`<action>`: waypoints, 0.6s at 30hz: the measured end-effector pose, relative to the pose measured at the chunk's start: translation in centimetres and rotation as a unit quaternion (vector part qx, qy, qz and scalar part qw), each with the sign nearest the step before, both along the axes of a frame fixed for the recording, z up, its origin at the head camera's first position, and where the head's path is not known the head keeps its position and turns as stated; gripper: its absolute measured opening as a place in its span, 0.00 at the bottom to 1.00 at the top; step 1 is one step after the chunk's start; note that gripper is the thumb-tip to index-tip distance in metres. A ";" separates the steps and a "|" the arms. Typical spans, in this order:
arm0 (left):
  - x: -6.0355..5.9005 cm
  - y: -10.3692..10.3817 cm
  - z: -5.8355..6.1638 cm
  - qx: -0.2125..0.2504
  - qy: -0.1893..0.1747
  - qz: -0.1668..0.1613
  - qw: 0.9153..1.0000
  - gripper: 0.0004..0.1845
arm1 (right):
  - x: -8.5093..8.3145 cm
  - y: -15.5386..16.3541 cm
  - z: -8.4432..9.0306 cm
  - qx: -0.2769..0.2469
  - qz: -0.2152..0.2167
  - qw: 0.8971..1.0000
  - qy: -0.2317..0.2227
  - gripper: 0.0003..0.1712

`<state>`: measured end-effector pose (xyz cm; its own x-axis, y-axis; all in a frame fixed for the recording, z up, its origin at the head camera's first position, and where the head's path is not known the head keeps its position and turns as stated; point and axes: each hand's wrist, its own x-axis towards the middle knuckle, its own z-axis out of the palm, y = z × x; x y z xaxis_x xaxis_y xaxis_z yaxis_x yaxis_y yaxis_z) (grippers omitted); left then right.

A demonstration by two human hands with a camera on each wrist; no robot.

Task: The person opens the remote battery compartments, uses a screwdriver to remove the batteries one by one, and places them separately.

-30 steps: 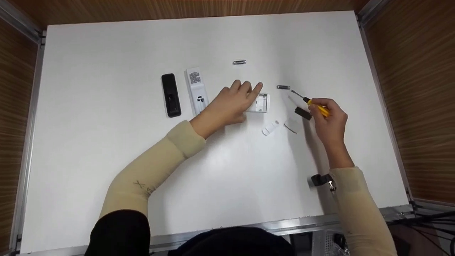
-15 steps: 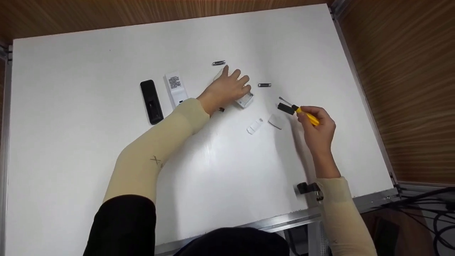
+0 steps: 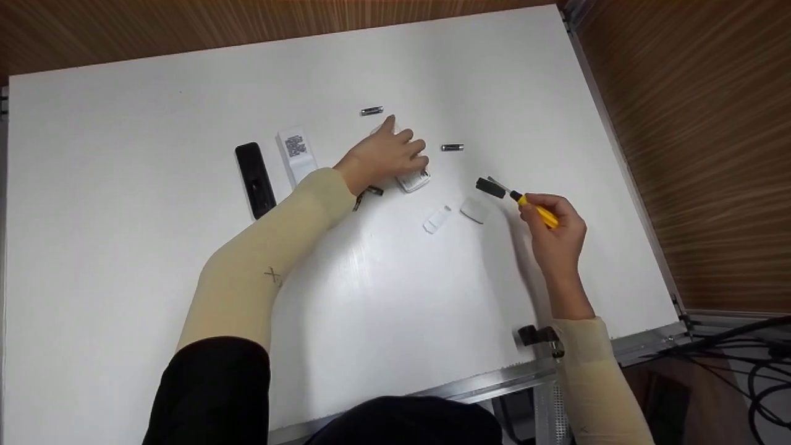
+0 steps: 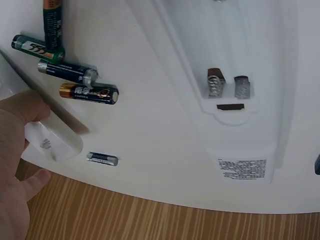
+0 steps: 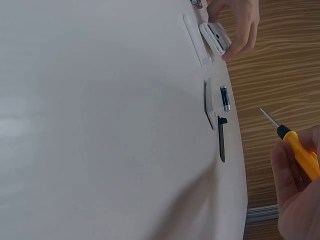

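My left hand (image 3: 386, 154) grips a small white device (image 3: 414, 181) with rounded corners, its fingers spread over the top and covering most of it. From the left wrist view, thumb and fingers close on the rounded end of this device (image 4: 55, 137). My right hand (image 3: 556, 238) holds a screwdriver (image 3: 544, 215) by its yellow handle, the shaft pointing up and left. In the head view its tip overlaps a black battery cover (image 3: 490, 188) on the table. Just left of the left hand lies a white remote (image 3: 296, 154), its open battery bay (image 4: 227, 90) showing springs.
A black remote (image 3: 254, 179) lies at the left. Single batteries (image 3: 372, 111) lie behind and right of the left hand; several more batteries (image 4: 77, 72) are close beside it. Two pale covers (image 3: 437, 220) rest in front of it. Wood panels (image 3: 698, 154) bound the table.
The left hand has turned the white device, which now slants with its compartment out of sight in the head view. The screwdriver tip has moved from near a battery to over the black cover.
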<state>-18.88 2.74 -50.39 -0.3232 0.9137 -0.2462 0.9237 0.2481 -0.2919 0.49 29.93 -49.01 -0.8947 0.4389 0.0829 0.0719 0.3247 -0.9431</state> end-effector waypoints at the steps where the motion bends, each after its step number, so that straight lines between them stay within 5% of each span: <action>1: 0.0 0.0 -0.1 -0.001 0.005 -0.005 1.000 0.24 | 0.0 0.0 -0.1 0.000 -0.001 1.000 0.000 0.10; 11: 0.2 0.1 -0.4 0.008 0.003 -0.049 0.999 0.20 | 0.1 0.3 -0.2 0.011 -0.001 1.000 -0.005 0.10; 18: 0.5 -0.2 -1.0 0.004 0.013 -0.039 0.999 0.20 | -0.5 0.2 -0.4 -0.002 0.012 1.000 0.007 0.11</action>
<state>-18.41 2.51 -51.43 -0.2566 0.9386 -0.2308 0.9324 0.1775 -0.3147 -0.02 30.15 -49.41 -0.9042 0.4168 0.0938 0.0505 0.3222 -0.9453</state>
